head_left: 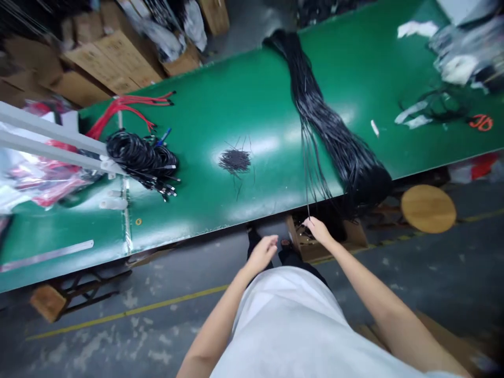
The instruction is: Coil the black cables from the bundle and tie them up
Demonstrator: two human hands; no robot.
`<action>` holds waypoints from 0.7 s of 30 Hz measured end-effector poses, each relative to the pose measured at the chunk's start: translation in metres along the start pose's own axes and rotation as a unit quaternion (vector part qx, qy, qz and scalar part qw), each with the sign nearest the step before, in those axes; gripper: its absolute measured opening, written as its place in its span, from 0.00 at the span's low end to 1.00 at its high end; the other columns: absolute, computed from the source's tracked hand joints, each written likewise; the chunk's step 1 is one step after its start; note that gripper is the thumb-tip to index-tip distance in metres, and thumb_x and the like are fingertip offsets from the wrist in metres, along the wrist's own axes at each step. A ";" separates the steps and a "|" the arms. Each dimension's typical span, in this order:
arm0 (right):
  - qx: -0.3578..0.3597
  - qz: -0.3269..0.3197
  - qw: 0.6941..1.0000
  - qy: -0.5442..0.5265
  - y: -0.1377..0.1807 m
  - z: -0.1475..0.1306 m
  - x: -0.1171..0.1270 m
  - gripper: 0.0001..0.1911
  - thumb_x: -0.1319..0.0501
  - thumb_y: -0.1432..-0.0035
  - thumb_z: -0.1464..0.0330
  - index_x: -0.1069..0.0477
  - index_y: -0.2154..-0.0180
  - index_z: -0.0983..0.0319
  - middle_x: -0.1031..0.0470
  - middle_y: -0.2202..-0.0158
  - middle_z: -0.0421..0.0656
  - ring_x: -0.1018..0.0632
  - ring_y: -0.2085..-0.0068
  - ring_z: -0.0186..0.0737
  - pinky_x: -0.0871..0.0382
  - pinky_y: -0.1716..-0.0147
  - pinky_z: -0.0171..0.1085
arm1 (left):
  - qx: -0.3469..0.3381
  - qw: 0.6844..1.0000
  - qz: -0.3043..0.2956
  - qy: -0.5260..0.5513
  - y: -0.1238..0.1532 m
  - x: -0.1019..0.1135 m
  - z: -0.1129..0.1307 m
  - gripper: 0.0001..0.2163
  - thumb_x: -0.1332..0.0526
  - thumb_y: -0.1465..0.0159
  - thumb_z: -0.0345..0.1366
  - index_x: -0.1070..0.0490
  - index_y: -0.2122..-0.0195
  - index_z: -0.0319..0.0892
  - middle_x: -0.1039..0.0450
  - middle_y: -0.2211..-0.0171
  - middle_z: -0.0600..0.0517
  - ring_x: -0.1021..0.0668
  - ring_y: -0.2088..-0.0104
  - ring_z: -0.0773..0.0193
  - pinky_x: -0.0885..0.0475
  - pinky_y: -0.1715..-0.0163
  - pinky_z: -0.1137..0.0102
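Note:
A thick bundle of long black cables [321, 107] lies slantwise across the green table, its near end gathered at the front edge. Several loose strands hang apart on its left side. My right hand [316, 229] is closed in a pinch on the end of one black cable [308, 207] just off the table's front edge. To its left, my left hand [264, 253] hovers before my body, fingers loosely bent and apart, with nothing visible in them. A small pile of short, thin black pieces [235, 160] sits on the table beyond my left hand.
The green table [205, 110] holds coiled black cables [137, 157], red cables [118, 105], a metal ruler [51, 254] and orange-handled scissors [481, 123]. An open box [356, 233] stands beneath the front edge, near a round stool [428, 208]. Cartons [114, 60] are stacked behind.

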State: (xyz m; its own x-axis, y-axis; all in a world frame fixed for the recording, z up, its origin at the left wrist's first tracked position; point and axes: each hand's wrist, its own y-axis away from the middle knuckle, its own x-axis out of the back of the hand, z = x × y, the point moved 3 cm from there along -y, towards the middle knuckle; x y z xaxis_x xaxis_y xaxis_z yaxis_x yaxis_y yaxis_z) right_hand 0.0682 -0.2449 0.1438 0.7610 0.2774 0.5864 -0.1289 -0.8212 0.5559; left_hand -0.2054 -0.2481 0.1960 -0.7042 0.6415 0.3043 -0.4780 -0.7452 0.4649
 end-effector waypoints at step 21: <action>-0.100 0.277 0.955 -0.035 -0.153 0.006 0.236 0.15 0.44 0.39 0.69 0.28 0.54 0.71 0.28 0.49 0.63 0.29 0.47 0.51 0.39 0.46 0.45 | 0.174 0.975 -0.012 -0.135 0.070 -0.026 -0.036 0.21 0.47 0.35 0.36 0.32 0.40 0.47 0.25 0.45 0.47 0.22 0.46 0.61 0.31 0.41 0.67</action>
State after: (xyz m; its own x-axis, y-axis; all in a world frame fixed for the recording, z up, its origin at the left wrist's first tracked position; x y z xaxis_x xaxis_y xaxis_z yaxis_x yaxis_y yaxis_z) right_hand 0.2714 -0.0562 0.1940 0.5803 -0.2123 0.7862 -0.6384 -0.7180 0.2773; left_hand -0.2391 -0.3236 0.1905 -0.5092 0.7172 0.4758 -0.2528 -0.6530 0.7139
